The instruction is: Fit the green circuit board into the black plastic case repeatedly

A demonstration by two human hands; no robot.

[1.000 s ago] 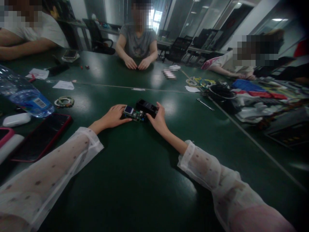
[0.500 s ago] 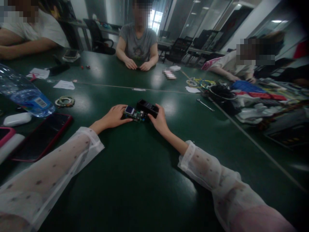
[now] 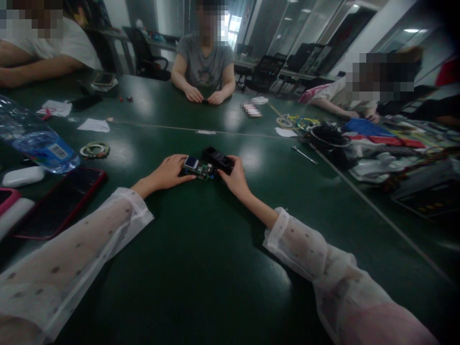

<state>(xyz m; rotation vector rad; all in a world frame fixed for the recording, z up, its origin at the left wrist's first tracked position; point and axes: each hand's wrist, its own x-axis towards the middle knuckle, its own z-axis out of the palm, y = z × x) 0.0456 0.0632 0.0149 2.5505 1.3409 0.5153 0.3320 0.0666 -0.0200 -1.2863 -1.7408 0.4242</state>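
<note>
A green circuit board (image 3: pixel 203 172) with a small screen at its left end is gripped by my left hand (image 3: pixel 170 171), fingers behind it and thumb along its near edge. My right hand (image 3: pixel 235 178) is closed round the right end of a black plastic case (image 3: pixel 214 157), which lies just behind and right of the board. The board and the case are close together; whether they touch I cannot tell. Both are at the middle of the dark green table (image 3: pixel 201 249).
On the left are a water bottle (image 3: pixel 46 146), a red-edged phone (image 3: pixel 63 203), a white earbud case (image 3: pixel 23 177) and bracelets (image 3: pixel 94 150). A wrench (image 3: pixel 304 155) lies right, before a heap of cables (image 3: pixel 327 139). Across the table a person in grey (image 3: pixel 204 67) sits, with others at either side.
The black case has turned slightly in my right hand. The whole view has shifted a little; my left hand keeps its hold on the circuit board.
</note>
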